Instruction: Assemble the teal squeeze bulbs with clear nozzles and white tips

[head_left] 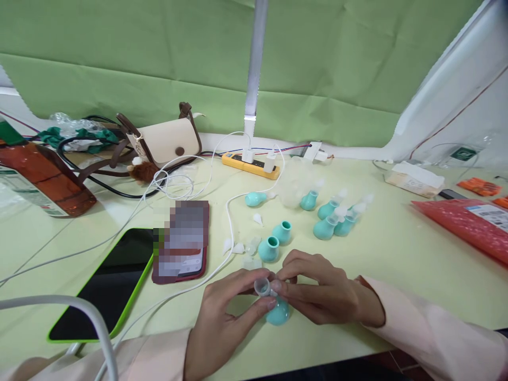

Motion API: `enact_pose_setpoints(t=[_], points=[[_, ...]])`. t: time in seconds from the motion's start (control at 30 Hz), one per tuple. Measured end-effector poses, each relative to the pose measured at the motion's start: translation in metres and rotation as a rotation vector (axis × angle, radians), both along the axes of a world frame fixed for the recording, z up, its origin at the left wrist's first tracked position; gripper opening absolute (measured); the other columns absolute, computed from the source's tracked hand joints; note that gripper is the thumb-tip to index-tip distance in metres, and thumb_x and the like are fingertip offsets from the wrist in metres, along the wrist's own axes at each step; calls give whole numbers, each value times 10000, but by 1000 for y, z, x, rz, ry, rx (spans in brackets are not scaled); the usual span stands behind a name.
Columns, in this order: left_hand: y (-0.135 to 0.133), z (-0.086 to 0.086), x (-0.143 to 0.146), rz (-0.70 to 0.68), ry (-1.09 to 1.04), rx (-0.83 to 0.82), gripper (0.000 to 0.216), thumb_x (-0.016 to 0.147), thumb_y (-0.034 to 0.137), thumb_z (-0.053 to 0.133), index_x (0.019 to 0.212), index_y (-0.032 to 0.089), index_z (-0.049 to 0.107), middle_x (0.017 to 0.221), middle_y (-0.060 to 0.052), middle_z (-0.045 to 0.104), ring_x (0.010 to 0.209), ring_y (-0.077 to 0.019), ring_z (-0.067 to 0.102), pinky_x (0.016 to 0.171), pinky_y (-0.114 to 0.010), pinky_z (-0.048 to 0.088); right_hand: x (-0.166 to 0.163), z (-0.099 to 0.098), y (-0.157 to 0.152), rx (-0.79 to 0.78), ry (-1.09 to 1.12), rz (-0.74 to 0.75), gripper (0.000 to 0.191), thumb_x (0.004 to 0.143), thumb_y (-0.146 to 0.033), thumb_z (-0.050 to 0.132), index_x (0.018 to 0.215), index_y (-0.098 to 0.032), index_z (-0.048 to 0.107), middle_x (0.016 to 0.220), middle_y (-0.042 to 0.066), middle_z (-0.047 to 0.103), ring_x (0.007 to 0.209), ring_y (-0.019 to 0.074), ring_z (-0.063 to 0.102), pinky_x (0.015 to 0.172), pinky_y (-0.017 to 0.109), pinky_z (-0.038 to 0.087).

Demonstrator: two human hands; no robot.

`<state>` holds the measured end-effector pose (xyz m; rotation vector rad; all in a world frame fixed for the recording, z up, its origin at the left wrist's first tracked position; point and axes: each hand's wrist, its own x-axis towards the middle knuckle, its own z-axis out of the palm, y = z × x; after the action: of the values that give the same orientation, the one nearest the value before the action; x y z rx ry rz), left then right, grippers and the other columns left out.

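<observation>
Near the table's front edge my left hand [226, 312] has thumb and index finger closed round a clear plastic cup-shaped piece [262, 287], its round mouth facing up. Just below it is a shiny teal squeeze bulb [278, 313]. My right hand [317, 288] pinches at the bulb's neck, its thumb against the clear piece; the fingers hide how the two parts meet. Behind my hands stand two teal bulbs with open tops, one a bare bulb [269, 250] and another bulb [282, 232]. Small translucent plastic pieces [253, 246] lie beside them.
Several teal bulbs with clear tips [326, 226] stand back right; one tipped bulb [255, 199] lies sideways. A cloudy plastic bag [293, 182] is behind. Phones [107, 291], white cables [230, 217], a yellow power strip [249, 166], a handbag [169, 142] and a red package [464, 222] surround the work.
</observation>
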<state>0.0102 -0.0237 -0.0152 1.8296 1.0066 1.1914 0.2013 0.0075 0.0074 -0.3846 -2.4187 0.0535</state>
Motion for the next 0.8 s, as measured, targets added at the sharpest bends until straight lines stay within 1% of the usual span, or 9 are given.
enact_pose_setpoints(t=[0.07, 0.17, 0.27, 0.37, 0.43, 0.5, 0.63, 0.73, 0.8], points=[[0, 0, 0, 5, -12, -16, 238, 705, 214, 630, 939, 249, 611, 895, 22, 672, 777, -129, 624, 675, -180, 514, 1, 0, 2, 11, 24, 4, 185, 735, -80, 548, 901, -161, 539, 776, 44, 572, 683, 104, 497, 544, 226, 445], [1, 1, 1, 15, -9, -19, 223, 712, 223, 622, 935, 229, 613, 895, 2, 674, 754, -140, 630, 663, -205, 525, 1, 1, 3, 29, 40, 12, 148, 744, -94, 551, 874, -162, 537, 752, 39, 579, 680, 104, 509, 542, 225, 442], [1, 4, 0, 8, 29, 52, 229, 708, 220, 625, 936, 212, 610, 873, -17, 679, 754, -162, 630, 655, -237, 528, 0, 5, 3, 23, 16, 20, 121, 760, -99, 529, 871, -147, 532, 733, 43, 580, 682, 109, 513, 546, 228, 444], [0, 5, 0, 0, 51, 116, 236, 703, 209, 631, 937, 213, 604, 863, -16, 681, 747, -161, 628, 655, -238, 523, 0, 5, 1, 23, -24, 19, 99, 773, -103, 502, 865, -133, 525, 720, 49, 578, 680, 118, 506, 546, 240, 452], [0, 4, 0, 0, 53, 109, 234, 705, 211, 629, 937, 215, 601, 861, -14, 680, 742, -156, 627, 650, -229, 520, 1, 2, 1, 92, -31, 25, 116, 763, -79, 490, 867, -117, 523, 722, 59, 576, 685, 130, 507, 544, 252, 458], [0, 4, 0, -4, 42, 68, 231, 714, 210, 619, 944, 218, 594, 874, -10, 675, 747, -148, 624, 656, -218, 517, 1, -3, 2, 210, -18, 31, 138, 741, -46, 485, 862, -92, 531, 715, 72, 570, 684, 144, 512, 544, 268, 462], [-1, 2, 1, -10, -9, -30, 218, 739, 203, 592, 954, 237, 575, 926, 7, 654, 806, -131, 611, 703, -194, 505, -3, -10, 5, 407, 68, 6, 95, 722, -38, 483, 772, -66, 559, 652, 76, 561, 632, 153, 510, 499, 280, 463], [-3, 1, 2, -31, -39, -102, 202, 760, 211, 566, 958, 243, 558, 945, 10, 637, 844, -131, 597, 728, -197, 498, -4, -10, 5, 480, 94, -25, 93, 732, -52, 472, 719, -84, 559, 597, 62, 563, 584, 145, 504, 443, 266, 447], [-4, 1, 2, -51, -63, -139, 183, 774, 206, 547, 953, 243, 547, 941, 12, 627, 848, -128, 590, 737, -202, 494, -3, -9, 3, 493, 78, -46, 89, 740, -65, 473, 733, -108, 551, 583, 46, 567, 565, 138, 512, 446, 265, 447]])
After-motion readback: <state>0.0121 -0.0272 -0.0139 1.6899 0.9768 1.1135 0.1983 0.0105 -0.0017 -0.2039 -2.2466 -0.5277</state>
